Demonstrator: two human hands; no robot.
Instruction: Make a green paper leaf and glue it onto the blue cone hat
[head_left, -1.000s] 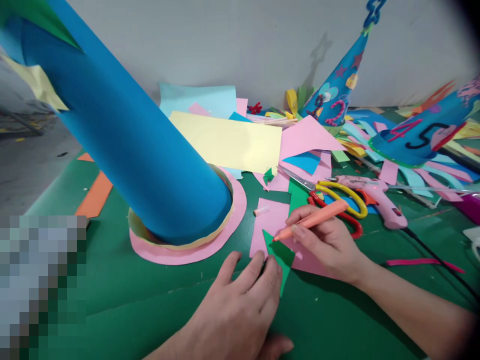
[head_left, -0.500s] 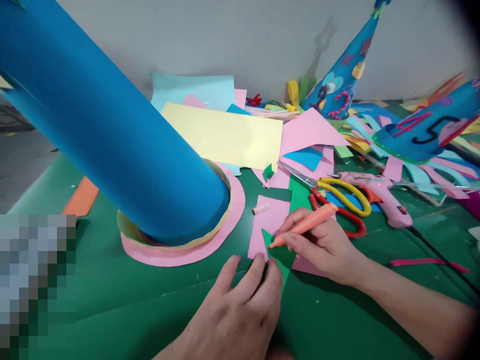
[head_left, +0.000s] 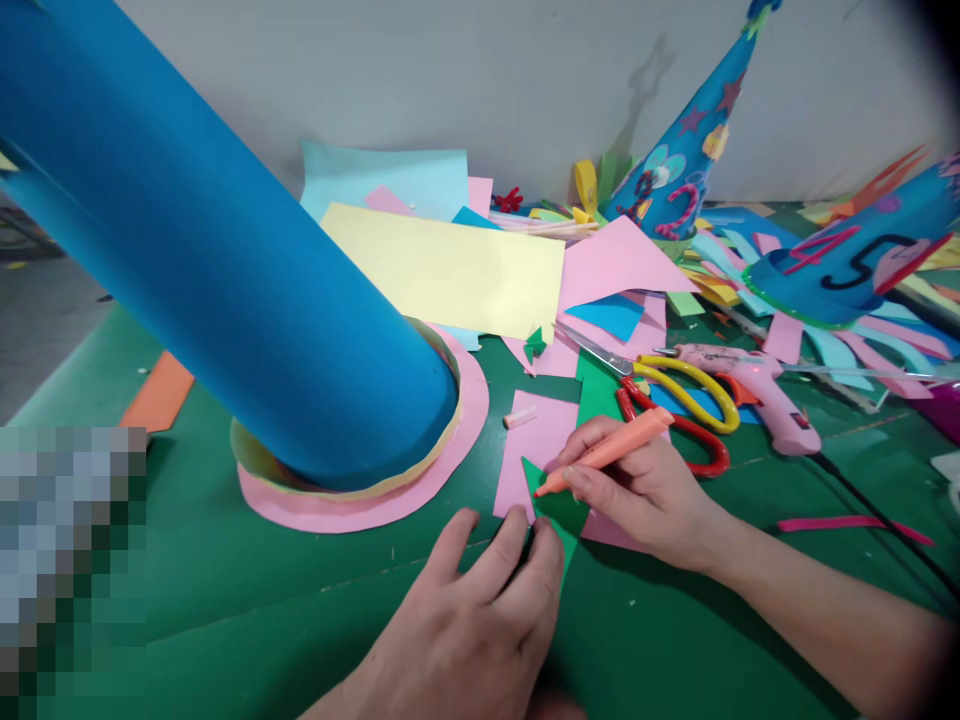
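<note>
My right hand [head_left: 637, 490] grips a peach-coloured marker pen [head_left: 626, 438], its tip touching the left edge of a pointed green paper piece [head_left: 566, 515]. That piece lies over a pink sheet [head_left: 547, 415]. Close by on the left, my left hand [head_left: 487, 600] rests with fingers spread and bent, fingertips down at the lower part of the green and pink papers. Its thumb is mostly hidden. A small pale cap [head_left: 519, 417] lies at the pink sheet's upper left.
A tall blue paper hat [head_left: 225, 260] with a pink brim [head_left: 330, 516] leans at left. Scissors [head_left: 679, 385] and a corded pink glue gun [head_left: 757, 385] lie beyond my right hand. Decorated cone hats [head_left: 667, 180], a yellow sheet [head_left: 450, 265] and paper scraps fill the back.
Both hands and the marker pen hold nearly the same pose. The whole view has shifted very slightly.
</note>
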